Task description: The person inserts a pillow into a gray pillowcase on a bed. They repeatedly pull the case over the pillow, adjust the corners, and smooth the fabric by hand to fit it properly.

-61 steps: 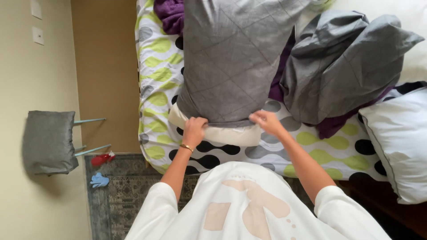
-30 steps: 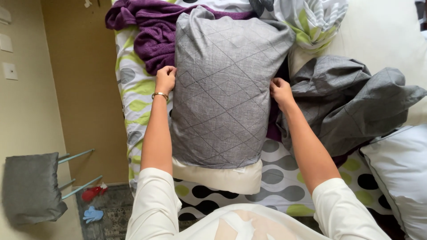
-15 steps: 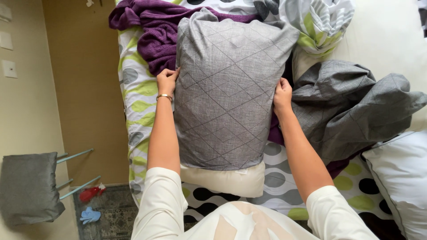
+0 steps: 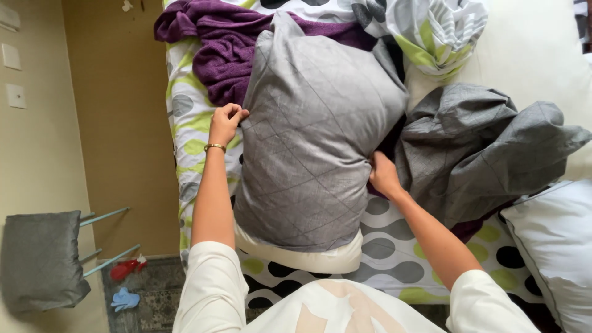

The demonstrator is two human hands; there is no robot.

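Grey quilted pillowcase sheathes a cream pillow, whose bare end still protrudes at the near edge; the pair lies lengthwise on the bed, over a sheet printed with grey, black and green dots. The left hand pinches the case's left seam, fingers clenched on the fabric. The right hand presses against the opposite side, its fingertips hidden behind the fold, so whether they grasp cannot be told. Opposed holds on both sides keep the case taut and square about the filling. A purple blanket lies beyond; a crumpled grey cover and a white pillow lie to the right. A grey stool stands on the floor at left.
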